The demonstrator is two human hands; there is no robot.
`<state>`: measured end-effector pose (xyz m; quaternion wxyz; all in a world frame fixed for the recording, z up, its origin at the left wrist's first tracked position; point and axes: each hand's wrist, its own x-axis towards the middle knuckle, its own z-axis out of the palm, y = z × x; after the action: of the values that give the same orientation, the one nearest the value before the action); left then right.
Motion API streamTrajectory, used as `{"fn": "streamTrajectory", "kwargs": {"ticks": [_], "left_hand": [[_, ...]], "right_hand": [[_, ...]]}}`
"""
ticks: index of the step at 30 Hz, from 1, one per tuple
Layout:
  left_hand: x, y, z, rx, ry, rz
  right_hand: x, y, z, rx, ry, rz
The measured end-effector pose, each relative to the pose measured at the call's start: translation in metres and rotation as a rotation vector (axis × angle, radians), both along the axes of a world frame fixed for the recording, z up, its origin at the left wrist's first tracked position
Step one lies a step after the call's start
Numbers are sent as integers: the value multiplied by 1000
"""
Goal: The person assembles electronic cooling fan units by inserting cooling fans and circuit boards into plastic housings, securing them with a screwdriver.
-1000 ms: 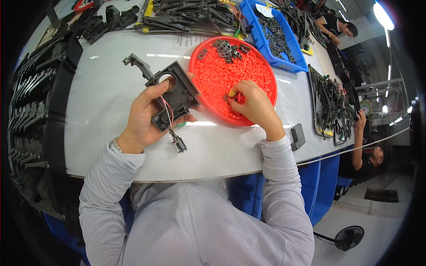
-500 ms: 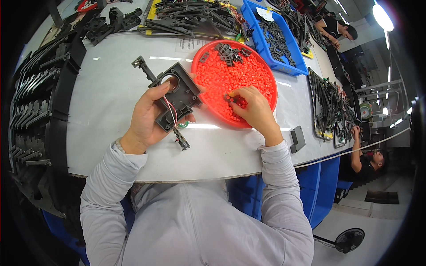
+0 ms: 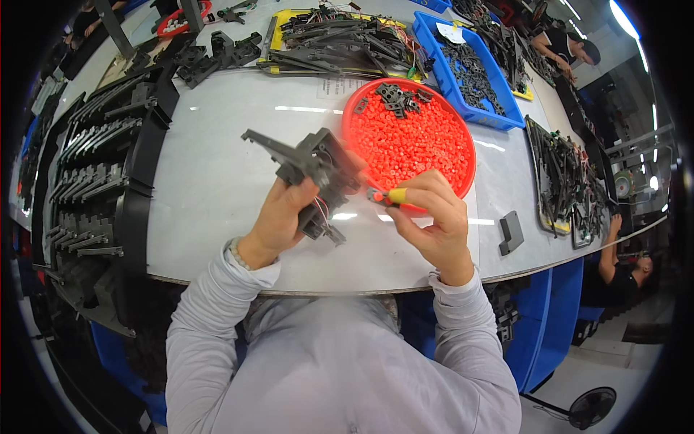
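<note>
Hands work above a pale worktable [image 3: 217, 188], seen from the head camera. Left hand [image 3: 285, 217] holds a dark plastic assembly [image 3: 311, 163] lifted off the table; its fingers are curled around the lower part, where thin red and white wires [image 3: 318, 210] come out. Right hand [image 3: 430, 217] is just beside the assembly, on the near edge of the round red tray [image 3: 463, 170]. Its thumb and first fingers are pressed together on a small tool with a yellow handle [image 3: 396, 195], and the red-tipped end of the tool points at the assembly and nearly touches it. Red tray is full of small red caps [image 3: 408, 137], with some dark parts [image 3: 394, 94] at its far rim. Behind the tray stands a blue bin [image 3: 506, 108] with dark pieces. Beside the tray, toward the right edge of the table, lies a small grey block [image 3: 511, 231]. Well to the left of the tray, black racks [image 3: 101, 166] hold rows of long parts.
</note>
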<state>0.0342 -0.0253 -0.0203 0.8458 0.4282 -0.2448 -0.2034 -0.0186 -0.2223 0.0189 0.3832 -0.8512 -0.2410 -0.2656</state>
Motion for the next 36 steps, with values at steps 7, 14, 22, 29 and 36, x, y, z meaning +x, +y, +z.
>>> {"fn": "streamTrajectory", "kwargs": {"ticks": [7, 14, 22, 29, 36], "left_hand": [[-22, 1, -1, 6, -40, 109], [-34, 1, 4, 51, -65, 137], [-39, 0, 2, 142, -152, 127], [-44, 0, 3, 54, -50, 81], [-49, -3, 5, -47, 6, 114]], "right_hand": [[-9, 11, 13, -189, -98, 98], [-18, 12, 15, -389, -55, 102], [-23, 14, 22, -457, 24, 178], [-17, 15, 12, -349, -19, 204], [-21, 24, -11, -209, -69, 146]]}}
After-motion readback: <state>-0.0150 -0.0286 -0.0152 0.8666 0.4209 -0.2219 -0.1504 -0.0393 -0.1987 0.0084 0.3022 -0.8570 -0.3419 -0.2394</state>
